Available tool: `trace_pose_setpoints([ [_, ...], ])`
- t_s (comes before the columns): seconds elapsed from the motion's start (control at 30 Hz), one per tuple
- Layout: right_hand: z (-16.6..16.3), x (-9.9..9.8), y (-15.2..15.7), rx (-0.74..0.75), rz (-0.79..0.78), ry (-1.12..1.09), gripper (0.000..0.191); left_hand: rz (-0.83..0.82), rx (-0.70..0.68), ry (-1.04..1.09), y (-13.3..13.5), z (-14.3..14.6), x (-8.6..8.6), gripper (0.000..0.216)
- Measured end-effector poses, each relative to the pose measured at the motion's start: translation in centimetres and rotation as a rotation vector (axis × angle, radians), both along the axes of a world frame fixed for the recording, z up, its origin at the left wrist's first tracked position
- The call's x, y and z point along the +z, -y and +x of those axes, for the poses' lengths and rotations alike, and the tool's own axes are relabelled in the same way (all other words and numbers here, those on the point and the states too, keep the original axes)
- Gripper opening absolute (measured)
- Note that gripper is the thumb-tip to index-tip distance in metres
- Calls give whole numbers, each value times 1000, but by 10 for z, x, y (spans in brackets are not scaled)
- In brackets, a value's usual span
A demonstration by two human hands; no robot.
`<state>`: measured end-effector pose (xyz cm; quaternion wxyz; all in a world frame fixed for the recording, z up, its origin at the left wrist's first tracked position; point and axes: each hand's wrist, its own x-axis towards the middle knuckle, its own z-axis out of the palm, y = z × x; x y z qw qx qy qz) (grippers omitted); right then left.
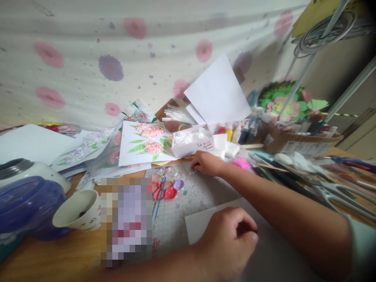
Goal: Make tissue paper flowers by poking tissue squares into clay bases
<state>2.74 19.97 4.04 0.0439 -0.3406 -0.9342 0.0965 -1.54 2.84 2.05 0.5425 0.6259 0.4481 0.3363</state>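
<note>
My left hand (pixel 227 237) is over a white sheet of paper (pixel 199 217) at the lower middle. Its fingers are curled and the thumb meets them; whether anything is between them is hidden. Farther back, my right hand (pixel 207 163) reaches to the grey cutting mat (pixel 173 211), just in front of a white box of tissue (pixel 192 143). Those fingers are bent and pinched together near small clear scraps, and what they hold does not show. Left of it are a red paint cap (pixel 171 193), a purple paint cap (pixel 178 185) and a thin blue stick (pixel 160 196).
Flower pictures (pixel 147 143) lean behind the mat. On the left are a paper cup (pixel 78 211), a blue container (pixel 32 203) and a pixelated patch. Scissors (pixel 346 197) and tools lie right, before a cardboard box (pixel 311 143). Paint bottles (pixel 229 133) stand behind.
</note>
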Motion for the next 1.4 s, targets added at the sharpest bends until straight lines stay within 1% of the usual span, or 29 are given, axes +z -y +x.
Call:
trace_pose_setpoints([
  [0.27, 1, 0, 1, -67, 57, 70, 27, 20, -12, -13, 1, 0, 1, 12],
  [0.43, 3, 3, 8, -69, 40, 45, 27, 25, -13, -13, 0, 0, 0, 12],
  [0.53, 5, 5, 7, -91, -11, 16, 26, 37, -11, -15, 0, 1, -1, 12],
  [0.63, 6, 5, 3, -152, -77, -33, 26, 43, -10, -20, 0, 1, -1, 12],
  [0.77, 9, 6, 1, -224, -214, -101, 26, 45, -10, -23, -2, 0, -2, 13],
  [0.87, 10, 7, 2, -252, -323, -124, 27, 49, -13, -22, -3, -1, -1, 13],
  [0.97, 13, 5, 4, -259, -367, -131, 28, 54, -16, -23, -2, -1, 0, 13],
  [1.07, 16, 4, 7, -227, -325, -119, 26, 59, -18, -29, 0, -1, 1, 13],
  [1.23, 17, -2, 14, -144, -163, -61, 26, 60, -18, -43, 1, -1, 1, 12],
  [1.4, 19, -8, 18, -143, -13, -1, 27, 59, -17, -51, 1, 0, 1, 12],
])
